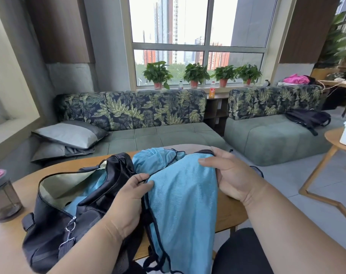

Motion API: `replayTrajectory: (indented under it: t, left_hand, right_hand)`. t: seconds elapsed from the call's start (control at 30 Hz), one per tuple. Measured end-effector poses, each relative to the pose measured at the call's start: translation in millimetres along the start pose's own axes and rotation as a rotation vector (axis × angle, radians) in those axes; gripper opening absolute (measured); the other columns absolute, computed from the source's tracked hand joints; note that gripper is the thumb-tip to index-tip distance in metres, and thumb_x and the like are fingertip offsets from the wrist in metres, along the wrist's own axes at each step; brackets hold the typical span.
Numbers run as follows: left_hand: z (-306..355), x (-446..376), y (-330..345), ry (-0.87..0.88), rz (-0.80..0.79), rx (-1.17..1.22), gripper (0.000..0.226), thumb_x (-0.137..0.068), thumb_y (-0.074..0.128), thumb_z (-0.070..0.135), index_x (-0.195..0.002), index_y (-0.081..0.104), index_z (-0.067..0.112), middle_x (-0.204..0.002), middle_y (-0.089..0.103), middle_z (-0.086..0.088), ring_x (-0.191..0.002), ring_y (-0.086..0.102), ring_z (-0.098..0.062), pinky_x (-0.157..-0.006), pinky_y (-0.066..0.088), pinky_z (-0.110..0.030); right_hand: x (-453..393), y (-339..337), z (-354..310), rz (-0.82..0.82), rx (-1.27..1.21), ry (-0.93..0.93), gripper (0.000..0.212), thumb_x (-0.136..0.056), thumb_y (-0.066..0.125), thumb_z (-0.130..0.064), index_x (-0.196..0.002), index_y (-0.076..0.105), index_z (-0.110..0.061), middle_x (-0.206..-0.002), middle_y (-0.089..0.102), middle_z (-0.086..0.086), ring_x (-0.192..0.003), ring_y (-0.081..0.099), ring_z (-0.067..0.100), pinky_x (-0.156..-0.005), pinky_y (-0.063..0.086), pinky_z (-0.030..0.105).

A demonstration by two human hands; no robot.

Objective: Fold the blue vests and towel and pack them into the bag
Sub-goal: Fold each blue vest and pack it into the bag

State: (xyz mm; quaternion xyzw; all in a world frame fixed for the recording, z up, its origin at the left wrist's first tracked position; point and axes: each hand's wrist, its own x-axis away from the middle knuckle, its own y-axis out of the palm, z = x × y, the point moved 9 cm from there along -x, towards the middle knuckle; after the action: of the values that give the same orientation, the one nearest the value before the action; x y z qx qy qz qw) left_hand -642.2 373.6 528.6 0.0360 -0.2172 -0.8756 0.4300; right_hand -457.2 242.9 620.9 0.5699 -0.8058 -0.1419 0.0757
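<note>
A blue mesh vest (183, 204) with black trim hangs over the near edge of the wooden table (29, 178). My left hand (131, 198) pinches its left black-trimmed edge between thumb and fingers. My right hand (230, 175) grips the vest's upper right corner. More blue cloth (150, 161) lies bunched behind it on the table. To the left an open black bag (53, 230) with a pale lining lies on the table, with blue fabric (93, 188) showing inside its mouth.
A dark drinking bottle with a pink lid (2, 196) stands at the table's left edge. Beyond the table are a green sofa (158, 133) with pillows (69, 133) and a second seat with a black backpack (308, 118). Another wooden table (338, 139) stands at the right.
</note>
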Motion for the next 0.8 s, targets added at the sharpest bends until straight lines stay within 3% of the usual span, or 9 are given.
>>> replayTrajectory:
  t: [0.07,0.13,0.2,0.27,0.4,0.47,0.57,0.7,0.8]
  left_hand:
    - [11.1,0.6,3.1,-0.012,-0.044,0.021,0.015,-0.097,0.064,0.0,-0.105,0.063,0.013,-0.1,0.07,-0.014,-0.083,0.07,-0.025,-0.079,0.058,-0.038]
    - [22.4,0.4,7.6,-0.009,-0.092,0.064,0.016,-0.094,0.064,0.0,-0.097,0.064,0.016,-0.095,0.072,-0.011,-0.08,0.071,-0.024,-0.074,0.062,-0.036]
    - [32.9,-0.6,11.7,0.01,-0.117,0.09,0.016,-0.091,0.066,0.001,-0.099,0.064,0.015,-0.098,0.071,-0.012,-0.082,0.071,-0.024,-0.076,0.063,-0.036]
    - [40.0,-1.0,16.0,0.037,-0.125,0.108,0.028,-0.09,0.069,0.0,-0.114,0.061,0.011,-0.108,0.069,-0.017,-0.089,0.07,-0.028,-0.081,0.063,-0.039]
    - [41.8,3.2,22.6,0.092,-0.094,0.025,0.03,-0.085,0.076,-0.001,-0.11,0.064,0.011,-0.105,0.069,-0.017,-0.091,0.067,-0.031,-0.097,0.052,-0.048]
    - [41.3,5.8,20.2,0.112,-0.046,-0.047,0.03,-0.077,0.079,0.005,-0.103,0.067,0.016,-0.098,0.068,-0.014,-0.088,0.064,-0.029,-0.096,0.049,-0.047]
    - [44.3,5.7,16.6,0.114,-0.051,-0.039,0.029,-0.085,0.076,-0.002,-0.109,0.065,0.01,-0.1,0.068,-0.017,-0.083,0.067,-0.027,-0.086,0.055,-0.042]
    - [60.0,5.6,17.6,0.162,-0.089,-0.015,0.061,-0.076,0.083,0.009,-0.131,0.057,-0.002,-0.121,0.066,-0.032,-0.104,0.064,-0.035,-0.111,0.045,-0.059]
    - [68.8,9.5,19.4,0.212,-0.098,-0.129,0.034,-0.089,0.078,0.003,-0.12,0.063,0.007,-0.109,0.069,-0.026,-0.098,0.063,-0.03,-0.101,0.051,-0.048]
  right_hand:
    - [5.0,4.1,-15.9,-0.014,0.17,-0.038,0.016,-0.088,0.072,0.001,-0.094,0.067,-0.013,-0.094,0.073,0.007,-0.088,0.07,0.02,-0.078,0.056,0.035]
    - [4.8,1.6,-29.5,-0.011,0.256,-0.085,0.021,-0.094,0.068,0.003,-0.088,0.058,-0.015,-0.083,0.069,0.001,-0.078,0.066,0.016,-0.068,0.054,0.029]
    - [2.1,-5.6,-37.1,0.039,0.193,-0.14,0.017,-0.095,0.067,0.004,-0.102,0.059,-0.01,-0.092,0.071,0.004,-0.085,0.068,0.02,-0.072,0.056,0.033]
    - [-2.2,-15.7,-18.6,0.086,-0.005,-0.088,0.039,-0.089,0.073,-0.003,-0.127,0.062,-0.006,-0.116,0.073,0.014,-0.105,0.07,0.03,-0.089,0.058,0.044]
    - [18.4,-8.4,84.3,0.035,-0.062,0.435,0.064,-0.077,0.079,-0.005,-0.139,0.064,0.001,-0.138,0.066,0.023,-0.124,0.063,0.037,-0.111,0.049,0.048]
    - [26.1,-10.1,97.8,0.014,-0.02,0.476,0.057,-0.079,0.076,-0.004,-0.136,0.066,0.002,-0.136,0.067,0.022,-0.113,0.069,0.032,-0.104,0.054,0.044]
    - [23.5,-12.2,75.3,0.001,-0.159,0.317,0.046,-0.085,0.075,-0.009,-0.129,0.071,0.003,-0.129,0.071,0.021,-0.107,0.074,0.027,-0.094,0.06,0.037]
    - [37.2,10.0,83.7,-0.129,-0.143,0.343,0.052,-0.08,0.083,-0.018,-0.128,0.072,-0.002,-0.128,0.071,0.02,-0.108,0.073,0.03,-0.095,0.058,0.041]
    - [45.1,25.9,93.0,-0.2,-0.098,0.343,0.059,-0.076,0.086,-0.012,-0.129,0.068,0.005,-0.123,0.071,0.022,-0.104,0.073,0.031,-0.094,0.059,0.042]
